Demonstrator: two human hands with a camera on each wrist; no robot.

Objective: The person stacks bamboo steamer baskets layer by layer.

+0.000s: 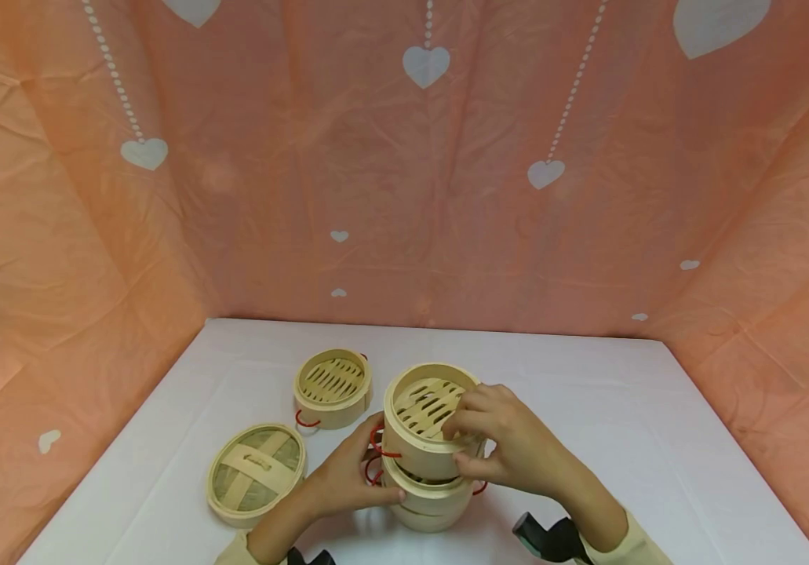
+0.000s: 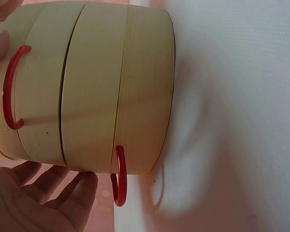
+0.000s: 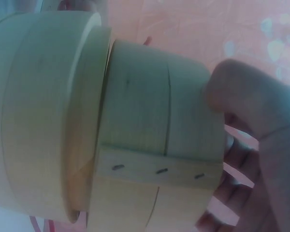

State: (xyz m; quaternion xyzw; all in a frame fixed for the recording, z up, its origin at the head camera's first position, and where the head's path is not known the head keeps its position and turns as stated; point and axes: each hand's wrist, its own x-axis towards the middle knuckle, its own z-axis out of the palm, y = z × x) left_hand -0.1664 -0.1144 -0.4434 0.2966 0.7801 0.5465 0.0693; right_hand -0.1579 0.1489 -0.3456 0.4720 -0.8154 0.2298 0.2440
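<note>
Head feed: I have a bamboo steamer stack on the white surface (image 1: pixel 609 424). Its lower tier (image 1: pixel 432 512) stands on the cloth; I cannot tell how many baskets make it up. The upper steamer basket (image 1: pixel 418 457) sits on top of the lower tier, slightly tilted, with a gap showing at the near side. Its slatted floor faces up.

Left hand (image 1: pixel 348 477) curls round the left side of the lower tier, thumb on its near wall. Right hand (image 1: pixel 510 443) pinches the rim of the upper steamer basket, above the lower tier and to its right, thumb outside, fingers over the edge.

On the right wrist feed I note a stapled joint strip (image 3: pixel 157 166) on the upper steamer basket. On the left wrist feed I see a red handle (image 2: pixel 122 176) low on the stack.

Left of the lower tier: a woven bamboo lid (image 1: pixel 254 468), loop up. Behind and left of it: a separate steamer basket (image 1: pixel 340 416). Well behind it hangs an orange-pink backdrop (image 1: pixel 376 157) with white hearts.
</note>
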